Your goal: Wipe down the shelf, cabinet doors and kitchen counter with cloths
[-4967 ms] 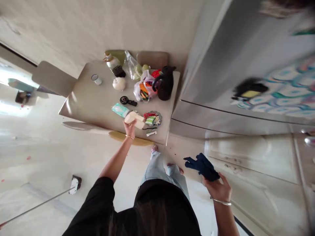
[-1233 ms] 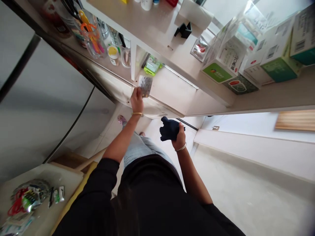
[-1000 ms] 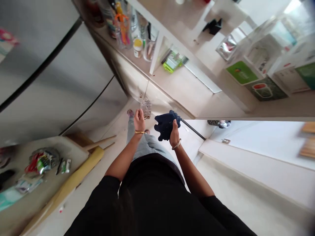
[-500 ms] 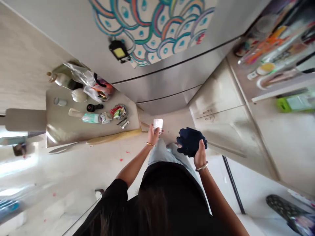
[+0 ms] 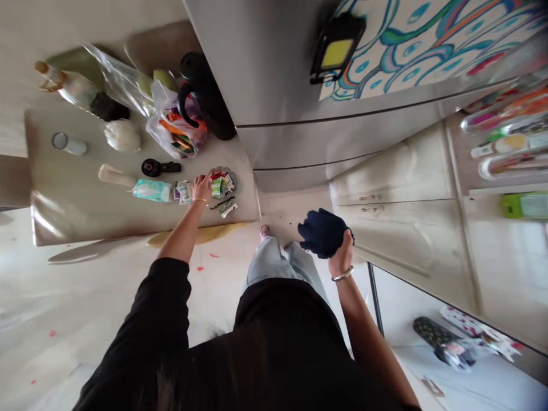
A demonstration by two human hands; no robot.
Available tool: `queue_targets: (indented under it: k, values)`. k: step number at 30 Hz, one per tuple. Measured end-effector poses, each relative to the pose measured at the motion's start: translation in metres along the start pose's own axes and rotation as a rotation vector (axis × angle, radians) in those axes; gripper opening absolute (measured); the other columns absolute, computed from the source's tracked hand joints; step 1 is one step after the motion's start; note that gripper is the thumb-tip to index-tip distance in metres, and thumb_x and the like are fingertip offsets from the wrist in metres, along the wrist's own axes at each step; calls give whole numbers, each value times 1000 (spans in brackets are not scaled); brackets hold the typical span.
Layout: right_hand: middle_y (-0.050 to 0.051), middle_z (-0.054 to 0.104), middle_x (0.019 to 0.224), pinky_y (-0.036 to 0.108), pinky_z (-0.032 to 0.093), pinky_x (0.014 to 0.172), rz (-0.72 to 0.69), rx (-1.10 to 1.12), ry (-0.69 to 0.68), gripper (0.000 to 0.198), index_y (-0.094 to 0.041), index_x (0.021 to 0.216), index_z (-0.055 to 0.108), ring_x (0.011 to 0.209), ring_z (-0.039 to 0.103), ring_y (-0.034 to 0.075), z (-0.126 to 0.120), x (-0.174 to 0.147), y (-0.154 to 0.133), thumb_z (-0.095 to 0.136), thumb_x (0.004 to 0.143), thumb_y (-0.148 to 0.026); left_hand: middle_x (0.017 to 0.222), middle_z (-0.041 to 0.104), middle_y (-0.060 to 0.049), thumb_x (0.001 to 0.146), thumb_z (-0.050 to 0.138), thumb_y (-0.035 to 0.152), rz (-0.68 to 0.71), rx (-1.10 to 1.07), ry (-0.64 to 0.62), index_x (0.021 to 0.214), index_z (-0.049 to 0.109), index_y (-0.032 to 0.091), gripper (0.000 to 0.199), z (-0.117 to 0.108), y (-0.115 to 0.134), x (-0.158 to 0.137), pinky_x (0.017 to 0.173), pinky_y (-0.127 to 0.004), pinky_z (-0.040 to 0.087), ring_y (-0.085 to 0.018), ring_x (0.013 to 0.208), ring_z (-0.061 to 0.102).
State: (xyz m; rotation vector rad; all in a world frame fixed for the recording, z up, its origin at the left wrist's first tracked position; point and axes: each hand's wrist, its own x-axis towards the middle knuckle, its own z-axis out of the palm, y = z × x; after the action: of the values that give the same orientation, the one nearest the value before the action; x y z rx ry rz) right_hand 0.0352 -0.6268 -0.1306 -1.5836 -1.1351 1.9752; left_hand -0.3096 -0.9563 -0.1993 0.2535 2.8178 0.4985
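My left hand reaches over the table, its fingers curled down between a small stack of packets and a clear bowl filled with colourful sachets. Whatever lies under those fingers is hidden from me. The small white item from before is no longer visible. In front of my legs, my right hand grips a bunched dark blue cloth, thumb along its side. Close to my left hand are a turquoise tissue pack, a black round-headed gadget and a small white strip.
A black flask, a plastic bag and a bottle crowd the table's back. The steel fridge stands ahead. Cupboards line the right side under a cluttered counter. A yellow chair edge borders the table.
My left hand has moved left from before my legs to the tabletop beside the bowl; the white item it held is out of sight. My right hand still holds the cloth. The view has shifted left.
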Motion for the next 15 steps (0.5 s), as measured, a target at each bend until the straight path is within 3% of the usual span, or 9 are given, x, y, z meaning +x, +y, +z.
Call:
queue_targets:
  k: [4, 9, 12, 15]
  values:
    - [4, 75, 127, 43, 49, 117, 17, -14, 7, 54, -23, 121, 70, 134, 62, 19, 11, -17, 13, 52, 90, -64, 138, 62, -11, 100, 35, 24, 135, 131, -145, 143, 58, 27, 49, 7, -8, 31, 114, -46, 33, -28, 131, 47]
    - [5, 78, 117, 42, 55, 109, -38, 28, -10, 55, -22, 118, 72, 124, 69, 20, 10, -26, 16, 55, 88, -65, 148, 56, -12, 99, 41, 31, 215, 152, -200, 146, 56, 23, 49, 20, -10, 40, 117, -53, 27, -31, 135, 42]
    - [5, 80, 108, 42, 60, 102, -38, 75, -22, 54, -21, 116, 72, 114, 73, 22, 7, -27, 13, 55, 88, -65, 153, 52, -13, 99, 42, 36, 206, 167, -200, 151, 49, 19, 55, 18, -11, 36, 118, -53, 26, -32, 137, 41]
    - [4, 80, 102, 42, 62, 96, -34, 95, -4, 53, -22, 114, 72, 110, 75, 22, 3, -22, 11, 55, 88, -65, 155, 48, -15, 99, 41, 36, 181, 144, -112, 154, 43, 15, 59, 10, -5, 25, 118, -51, 30, -32, 139, 41]
